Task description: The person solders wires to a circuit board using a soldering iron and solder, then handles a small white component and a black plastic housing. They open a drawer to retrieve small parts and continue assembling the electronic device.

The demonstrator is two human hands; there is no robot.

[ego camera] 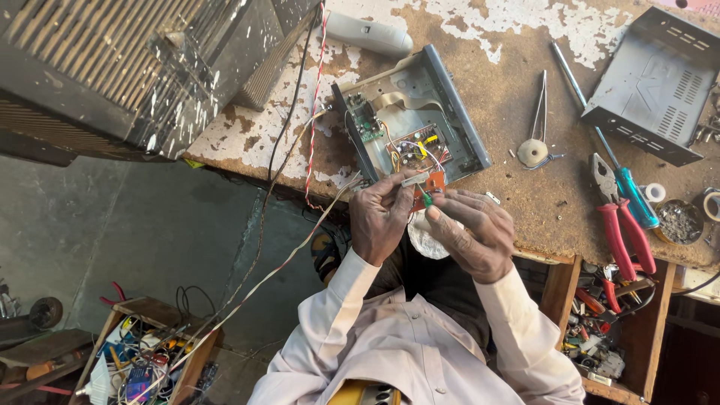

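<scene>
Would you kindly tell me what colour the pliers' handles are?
Red; the pliers show best in the head view.

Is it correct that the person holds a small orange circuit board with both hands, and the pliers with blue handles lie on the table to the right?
Not quite. In the head view the pliers lying on the table have red handles, not blue; the blue handle belongs to the screwdriver beside them. The rest holds: both hands, left hand and right hand, hold the small orange circuit board.

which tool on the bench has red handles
The pliers, right of the hands: two red handles. The screwdriver beside them has a blue-green handle; the tweezers are bare metal.
</scene>
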